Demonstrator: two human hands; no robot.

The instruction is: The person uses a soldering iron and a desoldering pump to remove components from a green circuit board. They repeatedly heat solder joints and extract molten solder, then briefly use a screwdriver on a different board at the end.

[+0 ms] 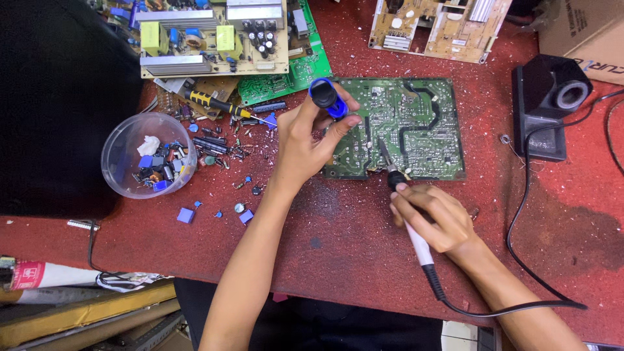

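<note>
Nearest us, at about five o'clock, our right hand point(437, 218) is closed in a pen grip around a white-handled soldering iron with a black collar point(408, 221). Its black cord point(520, 304) trails off toward four o'clock, and its dark metal tip slants up toward eleven o'clock and rests on the board ahead.

Just past centre, at about eleven o'clock from that hand, our left hand point(309, 140) is clenched around a blue and black plastic desoldering pump point(326, 96). The pump stands nearly upright, and its lower end is hidden behind the fingers, so we cannot tell whether it touches the board.

Between and beyond both hands lies the green rectangular circuit board, solder side up point(416, 127), flat on the worn red tabletop point(338, 234). The iron's tip meets it near its lower left part, and our left fingers overlap its left edge.

At nine o'clock a clear round plastic bowl point(123, 146) holds small blue and black electronic parts and a white scrap. More loose blue and dark components point(214, 146) are scattered between the bowl and our left forearm. A yellow and black handled screwdriver point(218, 104) lies at ten o'clock.

At two o'clock, well apart from the board, sits a black soldering iron stand point(543, 104) with a grey roll on top.

Farthest off, at eleven o'clock, a beige power board with yellow transformers and black capacitors point(214, 36) lies over a second green board. Another beige board point(439, 26) lies at one o'clock.
</note>
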